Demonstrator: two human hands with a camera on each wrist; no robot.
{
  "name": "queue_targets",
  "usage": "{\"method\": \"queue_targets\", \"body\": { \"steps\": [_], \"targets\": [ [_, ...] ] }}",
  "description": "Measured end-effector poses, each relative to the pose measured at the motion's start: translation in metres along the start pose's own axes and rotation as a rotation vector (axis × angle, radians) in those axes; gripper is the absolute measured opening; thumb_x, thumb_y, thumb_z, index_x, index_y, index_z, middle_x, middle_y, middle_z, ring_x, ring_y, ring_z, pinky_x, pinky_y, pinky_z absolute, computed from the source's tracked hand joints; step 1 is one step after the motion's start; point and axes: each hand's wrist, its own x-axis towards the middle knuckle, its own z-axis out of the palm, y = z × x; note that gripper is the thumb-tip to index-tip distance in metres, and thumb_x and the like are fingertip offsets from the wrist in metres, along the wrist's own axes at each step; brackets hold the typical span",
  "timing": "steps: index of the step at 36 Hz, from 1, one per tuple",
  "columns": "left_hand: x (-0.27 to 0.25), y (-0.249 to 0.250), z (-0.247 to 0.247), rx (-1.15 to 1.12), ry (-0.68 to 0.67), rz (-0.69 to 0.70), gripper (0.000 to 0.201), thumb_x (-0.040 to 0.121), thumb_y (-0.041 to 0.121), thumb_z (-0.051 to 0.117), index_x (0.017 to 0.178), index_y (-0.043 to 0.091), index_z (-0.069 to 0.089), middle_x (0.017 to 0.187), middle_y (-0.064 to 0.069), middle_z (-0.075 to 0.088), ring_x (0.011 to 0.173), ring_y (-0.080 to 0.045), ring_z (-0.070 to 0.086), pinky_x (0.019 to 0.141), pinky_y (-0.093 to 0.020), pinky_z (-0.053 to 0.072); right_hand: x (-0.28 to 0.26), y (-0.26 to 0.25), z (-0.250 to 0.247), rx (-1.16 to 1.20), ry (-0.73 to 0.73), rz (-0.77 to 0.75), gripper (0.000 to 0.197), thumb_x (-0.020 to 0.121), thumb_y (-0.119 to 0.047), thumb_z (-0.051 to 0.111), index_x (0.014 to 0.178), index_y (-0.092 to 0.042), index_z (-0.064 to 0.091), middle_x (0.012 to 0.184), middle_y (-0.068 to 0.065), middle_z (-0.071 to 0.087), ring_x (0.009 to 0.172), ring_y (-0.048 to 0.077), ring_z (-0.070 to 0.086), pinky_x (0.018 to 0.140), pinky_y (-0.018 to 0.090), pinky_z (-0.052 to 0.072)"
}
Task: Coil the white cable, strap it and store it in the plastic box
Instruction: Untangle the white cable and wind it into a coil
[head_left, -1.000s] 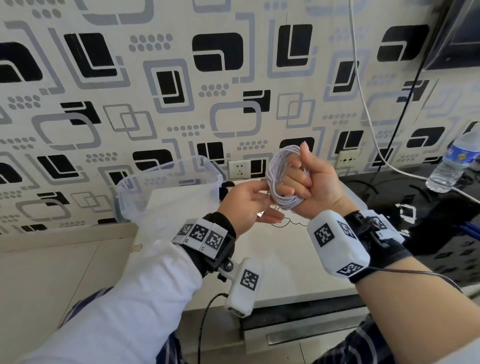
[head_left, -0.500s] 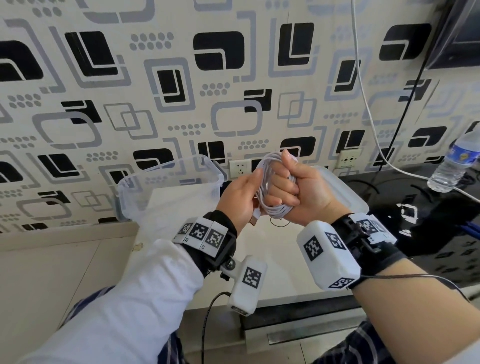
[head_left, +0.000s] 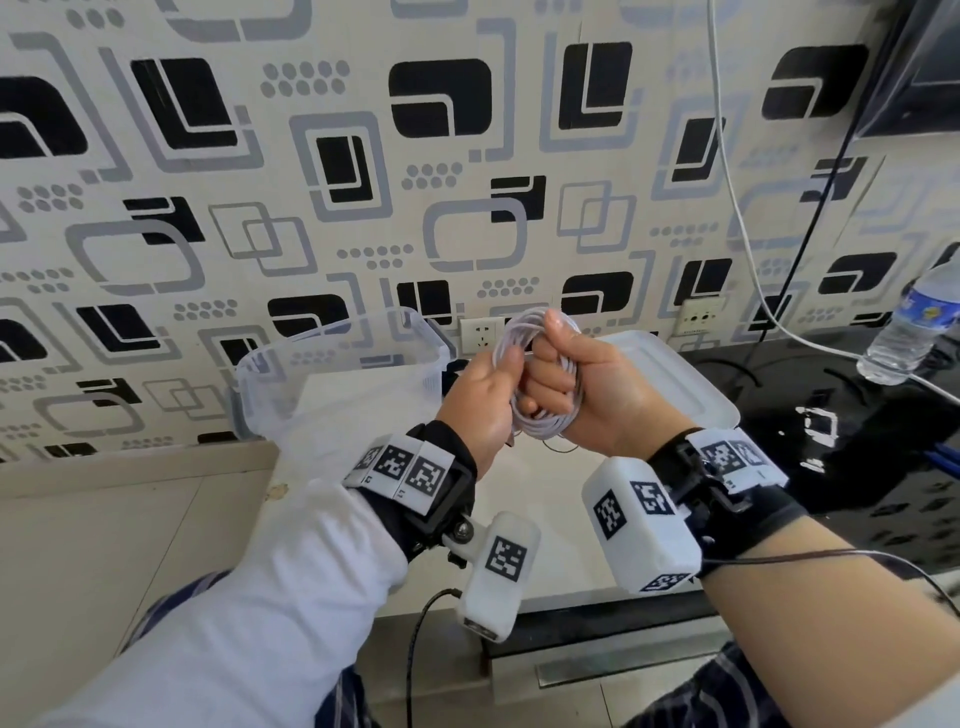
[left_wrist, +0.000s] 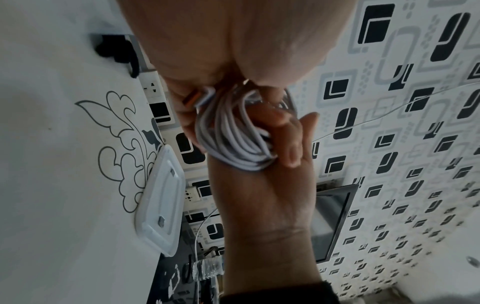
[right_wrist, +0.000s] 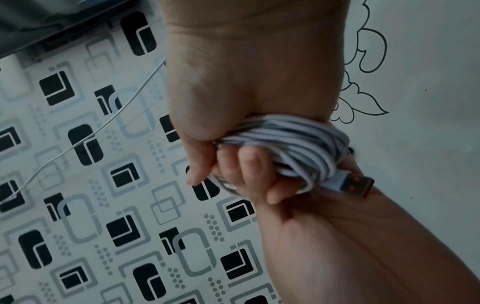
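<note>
L hand (head_left: 480, 397) has come up from under the bundle to pinch the coiled white round cable (head_left: 540, 374) w/ the R hand (head_left: 587, 395) clenched through it, above the bench, right of the clear plastic box (head_left: 332, 358); coiling looks done, strap next.

One coiled white cable (head_left: 540, 415), many loops in a single bundle, with one orange-faced USB plug (right_wrist: 355, 185) showing at its end. Two hands: the left hand (head_left: 480, 400) and the right hand (head_left: 592, 395). One clear plastic box (head_left: 337, 364) at 10 o'clock from the hands, and one white lid (head_left: 675, 384) at 3 o'clock. One water bottle (head_left: 909, 327) at 2 o'clock. Two wall sockets (head_left: 480, 332). One thin white cord (head_left: 737, 208) hanging down the wall. One tabletop (head_left: 545, 509).
</note>
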Motion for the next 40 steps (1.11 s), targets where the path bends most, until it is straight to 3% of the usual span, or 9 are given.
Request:
{"method": "queue_targets", "body": {
  "steps": [7, 13, 16, 18, 23, 27, 33, 36, 40],
  "targets": [
    [0.002, 0.002, -0.002, 0.070, 0.037, 0.085, 0.037, 0.106, 0.025, 0.033, 0.084, 0.006, 0.055, 0.062, -0.002, 0.051, 0.043, -0.004, 0.046, 0.042, -0.015, 0.036, 0.004, 0.016, 0.005, -0.308, 0.344, -0.251, 0.033, 0.094, -0.032, 0.054, 0.066, -0.014, 0.058, 0.051, 0.007, 0.039, 0.045, 0.021, 0.041, 0.055, 0.036, 0.041],
    [0.001, 0.000, -0.003, 0.162, 0.030, 0.169, 0.036, 0.106, 0.023, 0.034, 0.081, 0.013, 0.058, 0.071, 0.000, 0.060, 0.055, 0.000, 0.055, 0.052, -0.018, 0.039, 0.005, 0.024, 0.006, -0.615, 0.478, -0.321, 0.027, 0.095, -0.035, 0.053, 0.079, -0.016, 0.061, 0.057, -0.001, 0.056, 0.054, 0.017, 0.054, 0.057, 0.034, 0.045],
    [0.002, -0.002, -0.003, 0.170, 0.047, 0.127, 0.028, 0.105, 0.027, 0.037, 0.110, 0.013, 0.060, 0.101, -0.005, 0.070, 0.093, -0.008, 0.067, 0.069, -0.027, 0.048, 0.006, 0.021, 0.005, -0.616, 0.470, -0.287, 0.025, 0.098, -0.034, 0.049, 0.091, -0.018, 0.067, 0.083, 0.003, 0.071, 0.083, 0.022, 0.067, 0.081, 0.043, 0.055],
    [0.002, -0.005, -0.003, 0.190, 0.032, 0.089, 0.031, 0.104, 0.032, 0.038, 0.121, 0.014, 0.055, 0.108, -0.004, 0.069, 0.101, -0.013, 0.067, 0.068, -0.030, 0.046, 0.004, 0.019, 0.005, -0.617, 0.467, -0.252, 0.028, 0.098, -0.036, 0.048, 0.094, -0.019, 0.069, 0.093, 0.007, 0.072, 0.095, 0.027, 0.067, 0.091, 0.049, 0.053],
    [-0.002, -0.001, -0.004, 0.187, -0.089, 0.158, 0.022, 0.104, 0.025, 0.040, 0.119, 0.014, 0.053, 0.094, -0.003, 0.066, 0.078, 0.001, 0.064, 0.068, -0.017, 0.046, 0.002, 0.021, 0.001, -0.574, 0.422, -0.187, 0.048, 0.098, -0.044, 0.043, 0.101, -0.005, 0.069, 0.099, 0.022, 0.070, 0.097, 0.037, 0.067, 0.093, 0.055, 0.050],
    [-0.008, 0.005, -0.003, 0.138, -0.237, 0.209, 0.016, 0.103, 0.015, 0.042, 0.116, 0.020, 0.048, 0.080, 0.008, 0.058, 0.057, 0.013, 0.057, 0.050, -0.002, 0.039, -0.001, 0.022, 0.003, -0.584, 0.380, -0.146, 0.054, 0.099, -0.046, 0.037, 0.102, -0.001, 0.067, 0.095, 0.023, 0.070, 0.093, 0.035, 0.069, 0.082, 0.047, 0.055],
    [-0.007, 0.007, -0.007, 0.099, -0.284, 0.146, 0.029, 0.100, 0.021, 0.047, 0.127, 0.010, 0.046, 0.085, 0.005, 0.061, 0.061, 0.011, 0.060, 0.049, -0.004, 0.040, -0.003, 0.025, 0.012, -0.681, 0.322, -0.103, 0.068, 0.091, -0.064, 0.037, 0.108, -0.004, 0.065, 0.101, 0.027, 0.068, 0.097, 0.040, 0.067, 0.088, 0.061, 0.050],
    [-0.006, 0.006, -0.009, 0.077, -0.323, 0.111, 0.030, 0.097, 0.022, 0.052, 0.124, 0.009, 0.047, 0.080, 0.005, 0.060, 0.058, 0.007, 0.060, 0.047, -0.008, 0.042, -0.004, 0.024, 0.013, -0.679, 0.312, -0.085, 0.059, 0.095, -0.058, 0.033, 0.099, -0.011, 0.068, 0.101, 0.026, 0.068, 0.099, 0.039, 0.066, 0.091, 0.059, 0.049],
    [-0.007, 0.006, -0.013, 0.049, -0.344, 0.053, 0.054, 0.071, 0.051, 0.071, 0.116, 0.027, 0.052, 0.092, -0.002, 0.067, 0.080, -0.009, 0.067, 0.055, -0.025, 0.049, -0.006, 0.024, 0.013, -0.560, 0.279, 0.003, 0.051, 0.101, -0.044, 0.034, 0.119, -0.003, 0.060, 0.114, 0.028, 0.064, 0.107, 0.039, 0.063, 0.097, 0.058, 0.046]
  ]
}}
